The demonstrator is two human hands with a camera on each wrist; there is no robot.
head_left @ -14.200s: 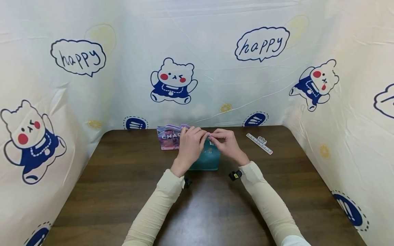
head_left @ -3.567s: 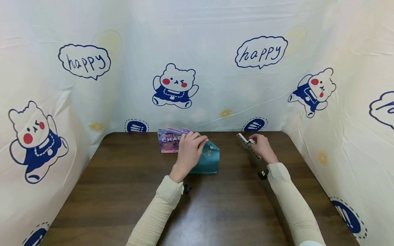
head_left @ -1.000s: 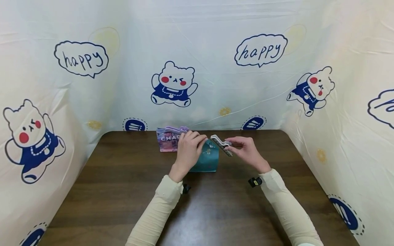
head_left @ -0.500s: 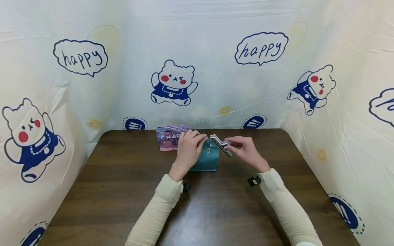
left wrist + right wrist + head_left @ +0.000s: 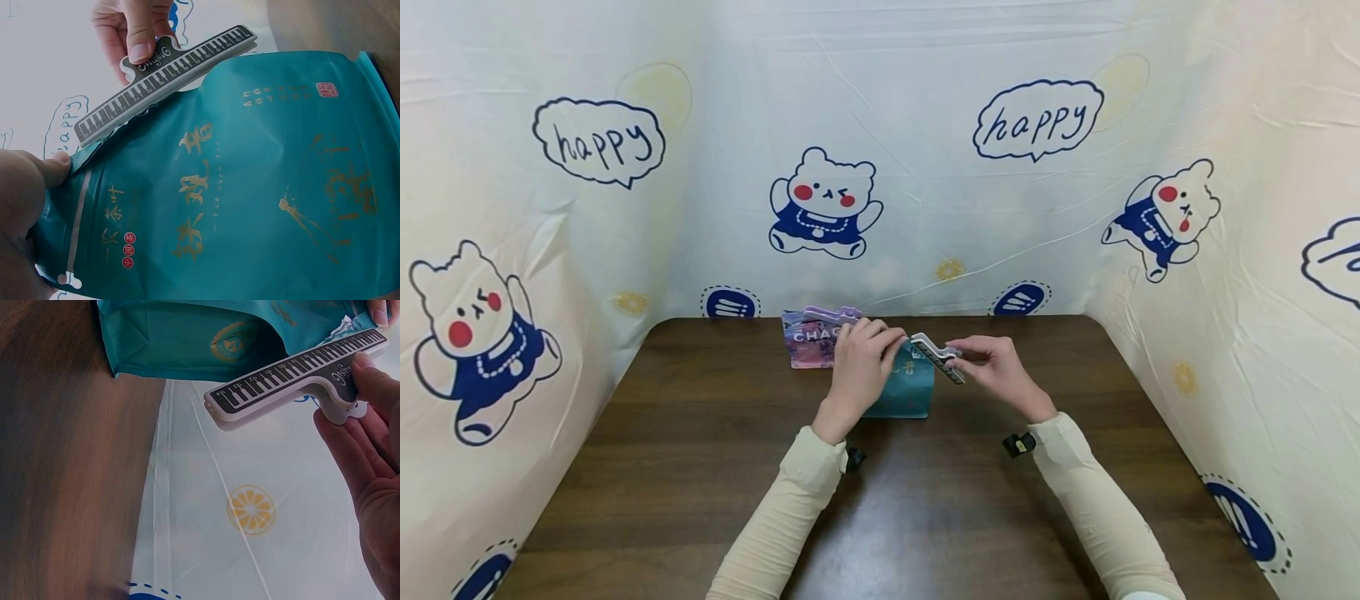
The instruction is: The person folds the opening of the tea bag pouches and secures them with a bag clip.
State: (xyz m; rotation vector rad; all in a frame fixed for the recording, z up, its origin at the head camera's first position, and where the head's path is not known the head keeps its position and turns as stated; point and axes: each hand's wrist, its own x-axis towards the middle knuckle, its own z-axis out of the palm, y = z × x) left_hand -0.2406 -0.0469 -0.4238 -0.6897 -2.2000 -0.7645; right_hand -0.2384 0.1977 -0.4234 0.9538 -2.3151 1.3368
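A teal tea bag (image 5: 262, 169) with gold lettering stands at the table's back, its top corner pinched by my left hand (image 5: 863, 367). My right hand (image 5: 1000, 371) pinches the lever of a long sealing clip (image 5: 165, 84) with a piano-key pattern, thumb on one side and fingers on the other. The clip lies slanted along the bag's right upper edge. Whether its jaws are around that edge I cannot tell. In the right wrist view, crinkled film of the bag shows beside the clip, near the left fingertips (image 5: 378, 312).
Behind my left hand stands a pink and purple pouch (image 5: 808, 337) with a lilac clip (image 5: 831, 314) on its top. A printed cloth (image 5: 910, 225) hangs close behind the table's rear edge. The brown table (image 5: 700, 467) extends toward me.
First both hands were at the bag's top while the clip lay at right. Later my right hand picked it up and brought it left to the bag. Over the last second it has barely moved.
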